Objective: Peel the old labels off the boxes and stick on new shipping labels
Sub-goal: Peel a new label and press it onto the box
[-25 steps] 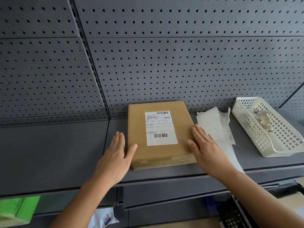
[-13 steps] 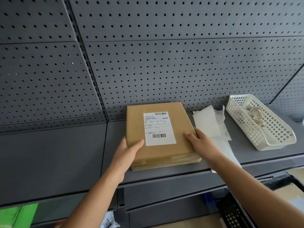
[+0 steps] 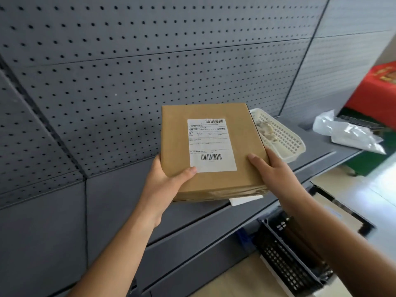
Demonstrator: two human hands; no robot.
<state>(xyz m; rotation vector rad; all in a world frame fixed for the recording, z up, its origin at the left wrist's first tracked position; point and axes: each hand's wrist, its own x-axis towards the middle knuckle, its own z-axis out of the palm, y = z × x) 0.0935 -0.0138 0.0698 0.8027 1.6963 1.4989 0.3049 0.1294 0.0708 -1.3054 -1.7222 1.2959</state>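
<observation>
the brown box (image 3: 175, 136) is held above the grey shelf (image 3: 120, 200), left hand (image 3: 162, 185) gripping its near left corner and right hand (image 3: 272, 168) its near right edge, thumbs on top, likely so the white label (image 3: 211, 144) faces up, steady for peeling.

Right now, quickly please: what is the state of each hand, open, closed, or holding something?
Left hand: holding the cardboard box at its left edge.
Right hand: holding the same box at its right edge.
</observation>
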